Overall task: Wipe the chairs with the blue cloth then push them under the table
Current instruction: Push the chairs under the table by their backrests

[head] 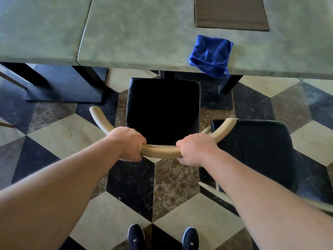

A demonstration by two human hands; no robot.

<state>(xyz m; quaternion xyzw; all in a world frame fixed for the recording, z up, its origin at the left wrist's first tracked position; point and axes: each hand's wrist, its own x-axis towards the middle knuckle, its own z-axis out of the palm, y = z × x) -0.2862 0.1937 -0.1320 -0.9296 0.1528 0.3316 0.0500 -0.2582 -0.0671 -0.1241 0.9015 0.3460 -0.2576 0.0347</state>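
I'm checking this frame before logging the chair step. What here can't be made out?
All in the head view:
- Palms and fingertips of the left hand and right hand: wrapped under the chair's backrest.
- Chair legs: hidden beneath the black seat.
- Second chair: partly behind the right forearm, cut off by the right edge.
- Placemat: cut off by the top edge.
- Underside of the blue cloth.

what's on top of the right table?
A crumpled blue cloth at the near edge of the table, one corner hanging over, and a dark placemat farther back, cut off by the frame. Anything under the cloth is hidden.
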